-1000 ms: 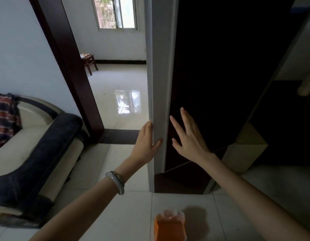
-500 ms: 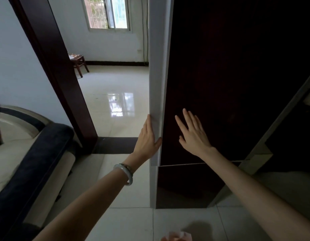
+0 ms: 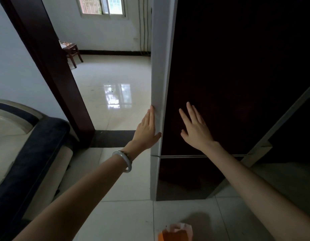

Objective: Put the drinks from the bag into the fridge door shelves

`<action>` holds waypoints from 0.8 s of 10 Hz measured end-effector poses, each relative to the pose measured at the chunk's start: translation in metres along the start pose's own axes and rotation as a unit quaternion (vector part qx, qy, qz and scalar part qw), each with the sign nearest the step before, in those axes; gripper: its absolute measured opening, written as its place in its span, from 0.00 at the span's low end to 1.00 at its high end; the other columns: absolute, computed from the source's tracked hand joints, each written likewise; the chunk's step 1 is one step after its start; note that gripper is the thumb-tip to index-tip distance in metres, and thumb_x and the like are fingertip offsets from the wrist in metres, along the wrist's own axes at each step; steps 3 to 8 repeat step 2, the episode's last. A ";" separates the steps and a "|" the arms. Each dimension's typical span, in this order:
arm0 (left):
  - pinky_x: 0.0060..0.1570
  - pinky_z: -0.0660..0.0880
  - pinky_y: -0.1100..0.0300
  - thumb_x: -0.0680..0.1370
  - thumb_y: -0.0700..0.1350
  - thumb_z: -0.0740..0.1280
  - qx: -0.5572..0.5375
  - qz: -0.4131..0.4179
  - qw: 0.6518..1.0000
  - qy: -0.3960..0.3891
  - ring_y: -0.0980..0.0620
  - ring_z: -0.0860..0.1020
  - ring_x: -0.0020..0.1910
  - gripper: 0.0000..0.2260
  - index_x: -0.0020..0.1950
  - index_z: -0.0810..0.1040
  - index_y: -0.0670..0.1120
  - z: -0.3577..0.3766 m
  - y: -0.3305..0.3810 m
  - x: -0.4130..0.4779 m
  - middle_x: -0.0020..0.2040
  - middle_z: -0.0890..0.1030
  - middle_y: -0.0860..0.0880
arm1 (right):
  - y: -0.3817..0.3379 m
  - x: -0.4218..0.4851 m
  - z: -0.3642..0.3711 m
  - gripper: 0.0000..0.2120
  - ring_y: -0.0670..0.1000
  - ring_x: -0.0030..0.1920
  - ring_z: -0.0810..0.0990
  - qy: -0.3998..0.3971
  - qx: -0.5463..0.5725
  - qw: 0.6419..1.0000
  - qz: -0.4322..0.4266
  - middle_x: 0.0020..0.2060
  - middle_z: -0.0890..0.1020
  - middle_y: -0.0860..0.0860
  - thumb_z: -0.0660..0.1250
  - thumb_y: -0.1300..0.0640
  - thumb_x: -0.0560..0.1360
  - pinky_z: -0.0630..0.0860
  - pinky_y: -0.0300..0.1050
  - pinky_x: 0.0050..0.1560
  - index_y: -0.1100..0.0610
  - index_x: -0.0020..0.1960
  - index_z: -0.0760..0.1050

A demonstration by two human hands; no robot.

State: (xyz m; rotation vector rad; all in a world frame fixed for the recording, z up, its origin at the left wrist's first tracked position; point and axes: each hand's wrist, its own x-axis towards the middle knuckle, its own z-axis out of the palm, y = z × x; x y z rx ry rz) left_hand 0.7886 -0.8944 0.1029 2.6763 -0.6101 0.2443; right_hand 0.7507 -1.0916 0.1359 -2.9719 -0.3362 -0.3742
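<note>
Both arms reach up from the bottom of the frame toward the tall dark fridge door [image 3: 229, 84] that fills the right half of the picture. The left hand [image 3: 147, 131] lies flat along the door's pale grey edge [image 3: 159, 75], fingers straight and together, thumb hooked round the edge toward the dark face; it grips nothing. A pale bangle [image 3: 123, 160] sits on that wrist. The right hand [image 3: 196, 129] is spread open just right of centre, palm toward the dark front panel, fingers splayed and empty; whether the palm actually presses on the panel I cannot tell. The two hands are apart, with the door's edge between them.

A thin light seam [image 3: 194, 156] crosses the dark front below the right wrist. The orange bag [image 3: 175, 233] sits on the pale tiled floor [image 3: 126, 220] at the bottom edge of the frame, right of centre, well below both hands and between the two forearms, touched by neither. Only its top shows, and its contents are not visible.

At lower left stands a dark-and-cream sofa [image 3: 29, 162]. A dark wooden door frame [image 3: 51, 70] runs diagonally through the upper left; beyond it, a small wooden stool [image 3: 71, 49] and a window [image 3: 102, 6] at the top.
</note>
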 end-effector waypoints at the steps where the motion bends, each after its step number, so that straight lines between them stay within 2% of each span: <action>1: 0.73 0.54 0.47 0.76 0.51 0.66 0.049 -0.004 0.999 -0.023 0.42 0.45 0.75 0.43 0.74 0.36 0.41 -0.008 0.012 -0.010 0.76 0.43 0.40 | -0.015 -0.016 -0.018 0.35 0.53 0.75 0.46 -0.002 0.135 0.990 0.050 0.76 0.48 0.54 0.65 0.56 0.76 0.50 0.50 0.73 0.55 0.76 0.48; 2: 0.73 0.50 0.50 0.77 0.52 0.64 0.088 0.036 0.995 -0.003 0.43 0.45 0.75 0.40 0.75 0.39 0.41 -0.017 0.033 -0.026 0.77 0.44 0.41 | -0.025 -0.040 -0.030 0.36 0.52 0.75 0.50 0.016 0.209 0.975 0.073 0.76 0.51 0.53 0.66 0.55 0.75 0.52 0.46 0.71 0.54 0.76 0.50; 8: 0.73 0.50 0.50 0.77 0.52 0.64 0.088 0.036 0.995 -0.003 0.43 0.45 0.75 0.40 0.75 0.39 0.41 -0.017 0.033 -0.026 0.77 0.44 0.41 | -0.025 -0.040 -0.030 0.36 0.52 0.75 0.50 0.016 0.209 0.975 0.073 0.76 0.51 0.53 0.66 0.55 0.75 0.52 0.46 0.71 0.54 0.76 0.50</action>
